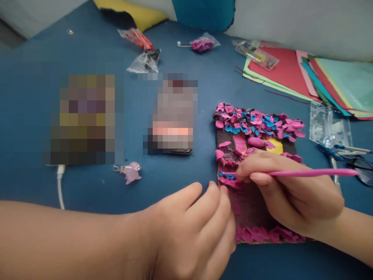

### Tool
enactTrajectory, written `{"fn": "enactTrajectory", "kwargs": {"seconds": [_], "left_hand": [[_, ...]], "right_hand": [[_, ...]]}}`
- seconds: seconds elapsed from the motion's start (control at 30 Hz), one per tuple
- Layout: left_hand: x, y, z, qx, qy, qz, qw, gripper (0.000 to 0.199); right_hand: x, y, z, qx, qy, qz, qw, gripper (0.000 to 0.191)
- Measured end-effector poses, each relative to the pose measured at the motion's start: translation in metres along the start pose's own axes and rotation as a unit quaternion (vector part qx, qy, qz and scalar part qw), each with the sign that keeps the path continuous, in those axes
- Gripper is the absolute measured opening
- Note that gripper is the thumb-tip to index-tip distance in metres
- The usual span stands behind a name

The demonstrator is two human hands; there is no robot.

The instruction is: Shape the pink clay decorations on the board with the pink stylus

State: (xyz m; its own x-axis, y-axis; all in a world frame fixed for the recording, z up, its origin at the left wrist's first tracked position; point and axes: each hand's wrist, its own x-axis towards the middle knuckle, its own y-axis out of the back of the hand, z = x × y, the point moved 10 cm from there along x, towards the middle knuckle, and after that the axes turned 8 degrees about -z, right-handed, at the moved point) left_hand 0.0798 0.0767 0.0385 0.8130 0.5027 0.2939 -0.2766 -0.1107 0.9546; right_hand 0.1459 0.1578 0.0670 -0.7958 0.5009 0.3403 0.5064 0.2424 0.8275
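A rectangular panel [247,206] lies flat on the table, covered in dark clay with pink and blue clay petals and some yellow patches. My right hand [297,190] is closed round a slim pink modelling tool [314,172]. The tool's thin tip touches the panel's left side, among small blue clay bits [226,175]. My left hand [195,229] rests along the panel's left edge, fingers stretched out and fingertips against it. Both hands cover part of the panel's lower half.
A phone [173,116] and a cable-connected device [83,120], both blurred out, lie to the left near a pale purple charm [132,173]. Bagged clay [202,43] sits at the back. Coloured paper sheets [279,70], a clear plastic case [329,124] and glasses [364,169] lie right.
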Motion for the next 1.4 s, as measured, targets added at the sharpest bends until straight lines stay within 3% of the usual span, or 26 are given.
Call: {"fn": "enactTrajectory", "kwargs": {"seconds": [0.43, 0.7, 1.4], "left_hand": [[0.001, 0.003, -0.001, -0.004, -0.006, -0.013, 1.000, 0.027], [0.001, 0.000, 0.000, 0.003, -0.009, -0.017, 1.000, 0.028], [0.002, 0.006, 0.001, -0.004, -0.015, 0.005, 1.000, 0.027]], "right_hand": [[0.004, -0.009, 0.001, 0.005, -0.010, -0.051, 0.999, 0.016], [-0.001, 0.004, -0.001, -0.012, 0.004, 0.020, 1.000, 0.020], [-0.002, -0.003, -0.004, -0.010, 0.011, 0.025, 1.000, 0.017]]}}
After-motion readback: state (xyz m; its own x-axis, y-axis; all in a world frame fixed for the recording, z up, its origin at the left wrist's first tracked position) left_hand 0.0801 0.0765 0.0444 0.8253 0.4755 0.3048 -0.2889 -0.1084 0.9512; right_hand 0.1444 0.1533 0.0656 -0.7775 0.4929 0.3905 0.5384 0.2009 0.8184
